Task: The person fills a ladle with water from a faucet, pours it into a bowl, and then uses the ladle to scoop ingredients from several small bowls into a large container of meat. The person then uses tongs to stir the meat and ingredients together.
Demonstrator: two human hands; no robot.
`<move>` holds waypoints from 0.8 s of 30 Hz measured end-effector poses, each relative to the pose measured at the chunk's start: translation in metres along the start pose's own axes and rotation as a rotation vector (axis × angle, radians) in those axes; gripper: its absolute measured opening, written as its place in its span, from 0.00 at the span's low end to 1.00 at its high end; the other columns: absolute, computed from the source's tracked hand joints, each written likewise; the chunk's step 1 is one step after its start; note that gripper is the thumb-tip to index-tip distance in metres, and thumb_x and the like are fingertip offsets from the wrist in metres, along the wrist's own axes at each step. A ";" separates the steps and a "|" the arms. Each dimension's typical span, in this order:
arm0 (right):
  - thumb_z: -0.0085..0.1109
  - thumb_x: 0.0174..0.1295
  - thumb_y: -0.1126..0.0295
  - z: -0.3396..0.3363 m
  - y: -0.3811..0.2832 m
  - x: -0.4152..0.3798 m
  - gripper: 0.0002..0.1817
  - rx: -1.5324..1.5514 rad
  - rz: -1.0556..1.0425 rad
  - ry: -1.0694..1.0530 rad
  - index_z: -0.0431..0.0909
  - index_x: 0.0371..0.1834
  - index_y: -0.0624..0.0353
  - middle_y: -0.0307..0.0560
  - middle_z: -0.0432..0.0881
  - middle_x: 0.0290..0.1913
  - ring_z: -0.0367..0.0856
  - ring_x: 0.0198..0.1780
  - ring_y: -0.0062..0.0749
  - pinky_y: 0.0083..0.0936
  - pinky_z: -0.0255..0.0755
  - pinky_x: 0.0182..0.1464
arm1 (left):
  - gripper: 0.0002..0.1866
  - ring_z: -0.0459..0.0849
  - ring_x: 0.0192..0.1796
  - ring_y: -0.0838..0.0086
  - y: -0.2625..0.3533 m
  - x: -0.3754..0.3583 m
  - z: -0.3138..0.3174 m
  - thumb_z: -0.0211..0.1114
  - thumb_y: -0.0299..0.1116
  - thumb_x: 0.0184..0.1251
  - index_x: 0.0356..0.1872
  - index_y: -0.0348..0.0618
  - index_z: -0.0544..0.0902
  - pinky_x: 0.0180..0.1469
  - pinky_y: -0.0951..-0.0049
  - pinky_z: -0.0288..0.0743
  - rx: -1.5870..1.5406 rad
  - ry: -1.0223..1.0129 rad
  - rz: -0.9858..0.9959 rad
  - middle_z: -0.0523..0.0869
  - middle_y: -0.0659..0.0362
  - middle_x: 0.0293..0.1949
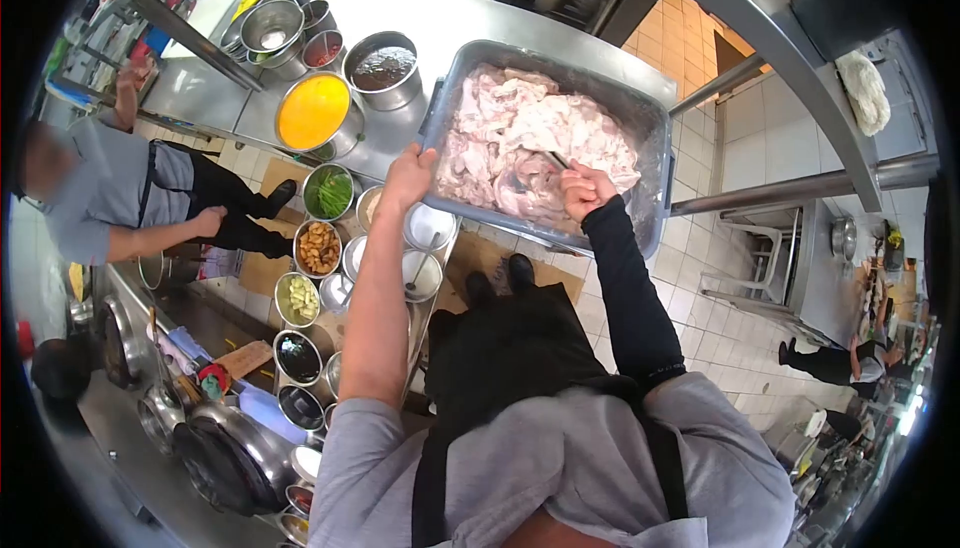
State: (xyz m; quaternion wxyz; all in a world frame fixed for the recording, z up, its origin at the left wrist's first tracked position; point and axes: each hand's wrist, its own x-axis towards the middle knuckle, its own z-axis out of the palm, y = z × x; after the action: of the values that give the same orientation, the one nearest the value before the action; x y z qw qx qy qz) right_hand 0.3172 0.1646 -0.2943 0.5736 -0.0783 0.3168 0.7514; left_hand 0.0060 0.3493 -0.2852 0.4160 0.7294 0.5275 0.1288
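A large grey tub (657,173) of pale pink raw meat (530,128) sits on the steel table. My left hand (408,176) is closed on the tub's near left rim. Over the meat's near right part, my right hand (586,191) is wrapped round the handle of a metal utensil (556,159). The utensil's far end is hidden in the meat. Left of the tub stand a pot of dark liquid (384,66) and a pot of bright yellow liquid (314,112).
Bowls of green vegetables (328,191), fried pieces (318,249) and pale cloves (298,299) stand at the left beside white-filled bowls (422,273). A co-worker (165,188) stands at the far left. A steel post (780,189) crosses right of the tub.
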 end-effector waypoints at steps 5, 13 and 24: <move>0.49 0.80 0.66 -0.027 -0.027 -0.063 0.24 -0.001 -0.199 -0.078 0.61 0.67 0.76 0.39 0.65 0.29 0.60 0.16 0.16 0.15 0.52 0.12 | 0.28 0.82 0.62 0.42 -0.017 0.011 0.006 0.56 0.45 0.78 0.61 0.26 0.77 0.64 0.57 0.72 -0.041 -0.013 0.009 0.85 0.32 0.55; 0.51 0.79 0.59 0.016 0.059 -0.184 0.16 -1.141 -0.400 0.660 0.74 0.59 0.57 0.35 0.70 0.25 0.62 0.16 0.16 0.18 0.52 0.13 | 0.29 0.80 0.65 0.43 -0.012 0.012 0.006 0.55 0.45 0.78 0.63 0.24 0.76 0.67 0.58 0.71 -0.042 -0.024 0.039 0.82 0.32 0.59; 0.53 0.68 0.55 0.122 -0.061 0.007 0.23 -2.973 -0.627 0.543 0.86 0.45 0.67 0.68 0.86 0.46 0.84 0.52 0.61 0.46 0.77 0.58 | 0.32 0.75 0.71 0.44 -0.012 0.012 0.008 0.53 0.46 0.79 0.66 0.21 0.73 0.74 0.60 0.65 0.004 0.005 0.037 0.77 0.31 0.65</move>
State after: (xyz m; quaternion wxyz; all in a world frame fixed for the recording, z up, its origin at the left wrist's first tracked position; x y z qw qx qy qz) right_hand 0.4004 0.2477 -0.2246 0.0373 -0.7509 -0.6298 0.1955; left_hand 0.0081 0.3576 -0.3023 0.4105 0.7398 0.5151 0.1372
